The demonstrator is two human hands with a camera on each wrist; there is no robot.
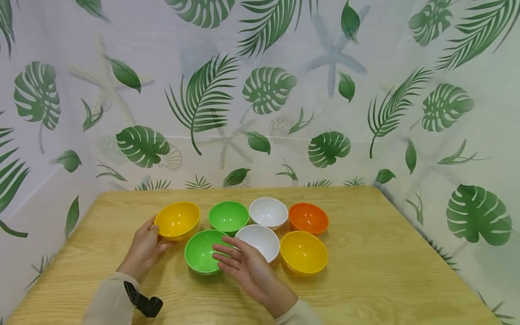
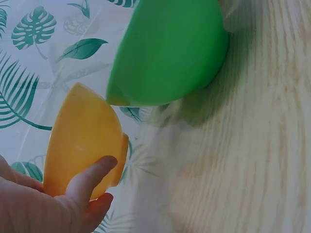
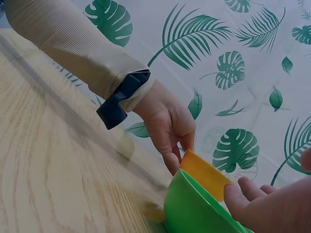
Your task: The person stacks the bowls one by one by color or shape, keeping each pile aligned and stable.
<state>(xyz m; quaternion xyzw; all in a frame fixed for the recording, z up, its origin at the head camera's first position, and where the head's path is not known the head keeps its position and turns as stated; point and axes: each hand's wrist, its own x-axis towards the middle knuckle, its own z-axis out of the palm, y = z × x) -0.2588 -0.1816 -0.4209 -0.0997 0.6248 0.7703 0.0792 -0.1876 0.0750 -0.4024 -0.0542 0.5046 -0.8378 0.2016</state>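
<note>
My left hand [image 1: 143,249] grips a yellow bowl [image 1: 177,220] by its left side, thumb at the rim and fingers beneath. In the left wrist view that yellow bowl [image 2: 87,141] is tilted and raised off the wood. Over the front green bowl [image 1: 203,253] hovers my right hand [image 1: 251,268], its fingers spread and straight, holding nothing. It partly covers that bowl and the front white bowl [image 1: 264,241]. In the right wrist view the green bowl [image 3: 194,206] stands between my two hands.
Behind stand a second green bowl [image 1: 229,216], a second white bowl [image 1: 268,213] and an orange bowl [image 1: 308,218]. Another yellow bowl [image 1: 304,253] sits front right. They stand close together on the wooden table [image 1: 386,266], with a leaf-printed sheet [image 1: 260,113] hanging behind.
</note>
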